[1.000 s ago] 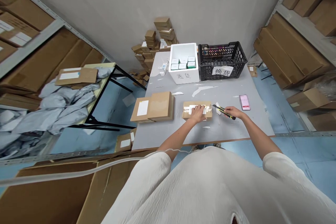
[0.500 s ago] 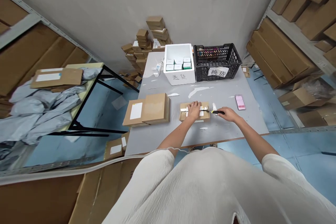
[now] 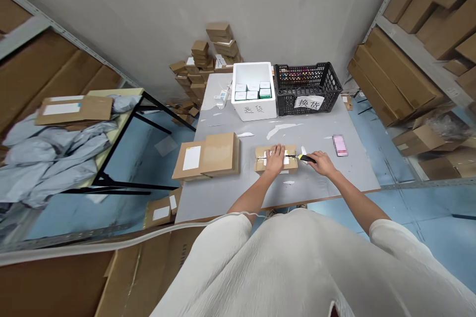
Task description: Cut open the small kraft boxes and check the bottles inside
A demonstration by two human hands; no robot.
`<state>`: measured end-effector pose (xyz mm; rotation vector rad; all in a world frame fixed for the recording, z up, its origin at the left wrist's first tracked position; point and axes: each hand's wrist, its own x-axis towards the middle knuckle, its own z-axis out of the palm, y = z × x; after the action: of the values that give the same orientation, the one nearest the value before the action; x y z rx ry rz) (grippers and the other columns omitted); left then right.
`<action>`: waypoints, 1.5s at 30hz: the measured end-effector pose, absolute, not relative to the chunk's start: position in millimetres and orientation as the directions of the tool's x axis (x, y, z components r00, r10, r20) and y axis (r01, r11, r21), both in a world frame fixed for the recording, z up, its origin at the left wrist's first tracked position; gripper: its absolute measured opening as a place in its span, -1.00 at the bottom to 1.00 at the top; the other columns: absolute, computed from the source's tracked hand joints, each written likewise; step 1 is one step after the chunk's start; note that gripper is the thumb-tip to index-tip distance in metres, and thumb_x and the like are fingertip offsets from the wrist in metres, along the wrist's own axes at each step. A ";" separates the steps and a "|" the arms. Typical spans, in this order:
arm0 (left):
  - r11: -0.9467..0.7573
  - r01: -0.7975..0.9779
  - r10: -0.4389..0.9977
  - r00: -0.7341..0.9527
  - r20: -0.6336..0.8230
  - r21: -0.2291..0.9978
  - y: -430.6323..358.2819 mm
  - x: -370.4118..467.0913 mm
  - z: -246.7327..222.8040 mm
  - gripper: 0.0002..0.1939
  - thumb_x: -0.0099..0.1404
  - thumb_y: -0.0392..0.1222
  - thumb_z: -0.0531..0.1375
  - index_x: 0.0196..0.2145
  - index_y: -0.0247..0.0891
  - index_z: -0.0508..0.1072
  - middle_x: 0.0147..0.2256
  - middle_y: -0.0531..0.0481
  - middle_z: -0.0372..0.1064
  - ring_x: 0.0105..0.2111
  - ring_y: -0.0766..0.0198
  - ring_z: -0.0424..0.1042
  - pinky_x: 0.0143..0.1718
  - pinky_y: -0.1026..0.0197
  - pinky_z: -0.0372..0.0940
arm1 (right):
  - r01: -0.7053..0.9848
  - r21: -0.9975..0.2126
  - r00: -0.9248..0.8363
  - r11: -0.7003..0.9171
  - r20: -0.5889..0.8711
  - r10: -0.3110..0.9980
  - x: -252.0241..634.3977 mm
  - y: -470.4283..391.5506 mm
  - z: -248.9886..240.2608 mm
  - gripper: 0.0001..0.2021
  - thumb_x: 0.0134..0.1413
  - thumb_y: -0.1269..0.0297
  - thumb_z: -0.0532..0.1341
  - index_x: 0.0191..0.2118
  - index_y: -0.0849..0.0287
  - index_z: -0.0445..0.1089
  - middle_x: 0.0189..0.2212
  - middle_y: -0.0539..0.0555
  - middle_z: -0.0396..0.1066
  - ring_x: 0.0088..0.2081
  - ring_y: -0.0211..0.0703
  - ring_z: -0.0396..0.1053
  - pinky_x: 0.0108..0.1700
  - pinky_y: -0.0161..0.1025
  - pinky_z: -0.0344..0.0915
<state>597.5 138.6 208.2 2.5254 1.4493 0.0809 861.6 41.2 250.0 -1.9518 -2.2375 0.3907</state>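
Note:
A small cardboard box (image 3: 259,162) with tape and white labels lies on the grey table near its front edge. My left hand (image 3: 275,159) rests on top of it, fingers stretched over the lid and pressing it down. From the right, my right hand (image 3: 323,163) grips a black and yellow utility knife (image 3: 307,158). The knife's tip end is at the box's right end, in line with the dark seam along the lid. How deep the blade sits is too small to tell.
Left of the small box are larger cartons (image 3: 222,154). A white foam box (image 3: 254,110) holding small cartons and a black crate (image 3: 309,94) stand at the back. A pink phone (image 3: 339,145) lies to the right. Grey parcels (image 3: 70,153) fill the side table.
The knife handle has tilted slightly, its rear end now a little lower toward me. My left hand stays on the box. The whole view has shifted a little.

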 end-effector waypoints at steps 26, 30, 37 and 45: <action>-0.419 0.868 0.884 0.457 -0.100 0.268 101.9 515.9 227.5 -0.45 0.46 0.00 0.33 0.34 -0.04 0.40 0.45 -0.22 0.19 0.43 -0.17 0.16 0.39 -0.20 0.11 | 0.828 -0.560 -0.126 0.003 -0.181 0.975 772.7 147.4 229.1 -0.60 0.37 0.11 0.19 0.19 0.13 0.52 0.17 0.24 0.58 0.25 0.24 0.41 0.32 0.10 0.20; -0.347 0.903 0.916 0.384 -0.117 0.254 108.5 509.6 223.4 -0.48 0.46 -0.02 0.33 0.30 -0.12 0.42 0.24 -0.27 0.40 0.28 -0.18 0.34 0.27 -0.12 0.23 | 0.834 -0.551 -0.093 -0.030 -0.194 0.977 773.3 134.3 231.9 -0.57 0.37 0.08 0.18 0.22 0.11 0.52 0.22 0.24 0.55 0.31 0.30 0.37 0.30 0.10 0.21; -0.160 0.890 0.951 0.255 -0.176 0.428 120.2 507.6 219.8 -0.61 0.57 -0.20 0.07 0.28 -0.16 0.39 0.14 -0.22 0.52 0.11 -0.08 0.52 0.13 0.01 0.35 | 0.723 -0.681 -0.035 -0.113 -0.200 0.979 784.8 100.5 219.2 -0.59 0.35 0.03 0.21 0.20 0.07 0.48 0.10 0.19 0.61 0.06 0.15 0.54 0.07 -0.06 0.42; -0.192 0.895 0.950 0.272 -0.152 0.402 125.0 531.8 233.1 -0.48 0.49 -0.18 0.13 0.36 -0.15 0.34 0.40 -0.27 0.26 0.35 -0.14 0.29 0.32 -0.10 0.24 | 0.527 -0.824 -0.060 -0.209 -0.282 0.958 777.0 80.2 203.8 -0.64 0.29 -0.04 0.25 0.04 0.07 0.44 -0.15 0.08 0.63 -0.13 0.01 0.57 -0.05 -0.10 0.46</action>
<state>531.8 125.0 233.1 2.1387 1.6674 0.1809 777.0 80.2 203.8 -1.7496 -1.5820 1.2035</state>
